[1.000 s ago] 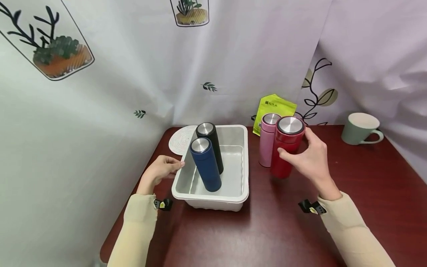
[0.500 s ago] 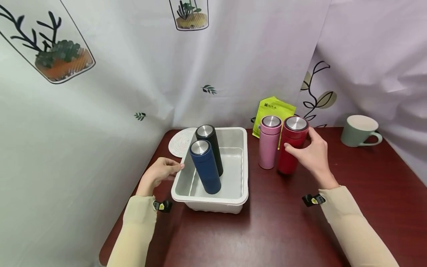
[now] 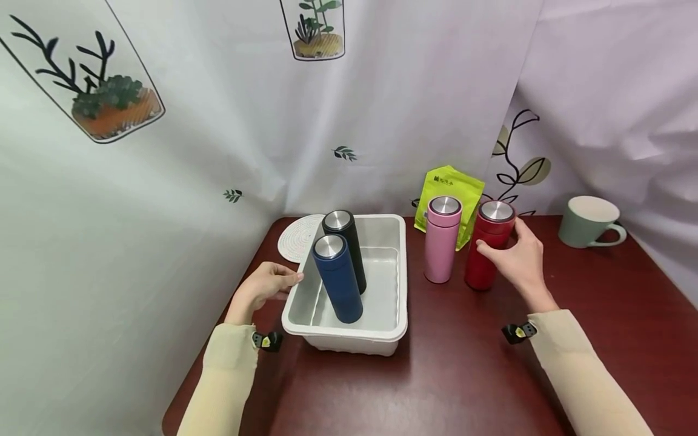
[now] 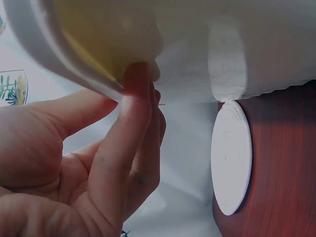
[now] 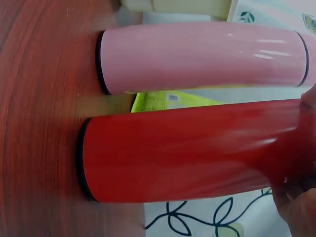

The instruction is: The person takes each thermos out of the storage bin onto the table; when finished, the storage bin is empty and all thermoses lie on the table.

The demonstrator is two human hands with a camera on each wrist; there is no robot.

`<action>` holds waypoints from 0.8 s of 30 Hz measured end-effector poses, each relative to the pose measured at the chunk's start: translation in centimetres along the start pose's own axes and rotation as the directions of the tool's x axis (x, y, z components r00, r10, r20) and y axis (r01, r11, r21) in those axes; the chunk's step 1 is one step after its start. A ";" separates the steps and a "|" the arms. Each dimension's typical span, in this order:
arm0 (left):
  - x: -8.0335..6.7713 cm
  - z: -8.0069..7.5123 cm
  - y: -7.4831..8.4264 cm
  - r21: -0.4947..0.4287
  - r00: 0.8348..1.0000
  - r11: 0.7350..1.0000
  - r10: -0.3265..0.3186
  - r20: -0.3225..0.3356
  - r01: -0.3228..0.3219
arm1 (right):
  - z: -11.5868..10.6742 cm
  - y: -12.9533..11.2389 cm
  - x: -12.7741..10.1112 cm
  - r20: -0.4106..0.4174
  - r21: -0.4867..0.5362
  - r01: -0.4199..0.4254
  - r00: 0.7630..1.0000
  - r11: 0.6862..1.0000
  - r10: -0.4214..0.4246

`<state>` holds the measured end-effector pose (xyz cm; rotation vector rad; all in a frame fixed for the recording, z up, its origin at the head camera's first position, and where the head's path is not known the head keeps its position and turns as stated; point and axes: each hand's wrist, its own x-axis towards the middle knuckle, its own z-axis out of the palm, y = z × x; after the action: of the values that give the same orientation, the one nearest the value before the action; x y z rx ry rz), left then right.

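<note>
In the head view my left hand [image 3: 267, 283] pinches the left rim of a pale grey plastic bin [image 3: 349, 334], thumb on the rim and fingers beneath it, as the left wrist view shows. Inside the bin a blue thermos [image 3: 339, 284] leans to the left in front of a black thermos [image 3: 354, 248]; both have silver lids. My right hand [image 3: 518, 254] grips a red thermos [image 3: 481, 263] around its upper body, thumb on the near side. Just left of it stands a pink thermos [image 3: 439, 251], upright and separated by a narrow gap.
A yellow-green pouch [image 3: 463, 189] stands behind the pink and red thermoses. At the back right is a green mug [image 3: 580, 227], its handle to the right. A white round woven mat [image 3: 294, 241] lies behind the bin's left side. Printed curtains hang along the dark red table's [image 3: 436, 387] back.
My right hand has moved the red thermos to the right, away from the pink one, which it partly covered before. My left hand has stayed on the bin's rim.
</note>
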<state>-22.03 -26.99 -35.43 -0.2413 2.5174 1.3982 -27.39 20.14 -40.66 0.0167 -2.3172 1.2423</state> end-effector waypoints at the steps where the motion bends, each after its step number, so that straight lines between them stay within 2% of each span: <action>1: 0.0 0.0 0.0 -0.002 1.000 1.000 0.003 0.003 -0.003 | -0.1 0.1 -0.1 -0.001 -0.013 -0.001 1.000 1.000 0.001; 10: 0.1 0.2 -0.2 -0.016 1.000 1.000 0.005 -0.004 -0.005 | -0.9 0.0 -0.4 0.050 -0.087 0.025 0.999 0.996 -0.021; 18: -0.2 0.1 -0.2 -0.014 1.000 1.000 0.003 -0.013 -0.003 | -0.9 -0.3 -0.8 0.104 -0.035 -0.032 0.994 0.999 0.035; 20: -0.3 0.1 -0.3 -0.018 1.000 1.000 0.002 -0.017 -0.002 | -0.9 -0.6 -1.0 0.091 -0.013 -0.035 0.995 0.999 0.036; 24: -0.4 0.1 -0.4 -0.024 1.000 1.000 0.007 -0.017 -0.008 | -1.0 -1.5 -1.3 -0.011 0.039 -0.015 1.000 0.999 0.015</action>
<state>-21.56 -27.11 -35.66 -0.2495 2.5185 1.4357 -25.50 19.79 -39.62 0.0062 -2.2879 1.2910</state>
